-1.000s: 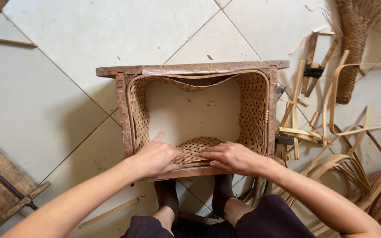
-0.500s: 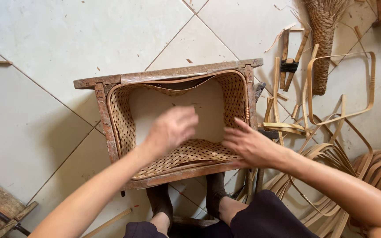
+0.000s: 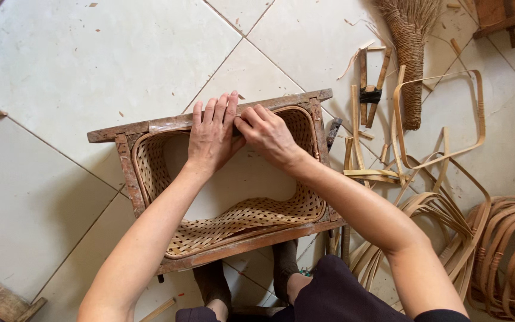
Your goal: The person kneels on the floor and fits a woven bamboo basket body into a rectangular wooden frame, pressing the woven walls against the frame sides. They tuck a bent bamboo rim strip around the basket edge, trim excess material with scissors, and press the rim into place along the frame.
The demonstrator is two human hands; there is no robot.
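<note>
Floor [image 3: 61,71]: pale tiles, scattered chips | centre frame: woven basket [image 3: 239,217] inside wooden frame [image 3: 150,126] | left hand [image 3: 213,134], right hand [image 3: 266,134] flat, pressing far rim | right: cane strips [image 3: 436,149], broom [image 3: 411,53]

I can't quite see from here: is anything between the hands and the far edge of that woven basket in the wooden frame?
Nothing visible: the left hand and right hand already rest on the woven basket's far rim at the wooden frame.
</note>
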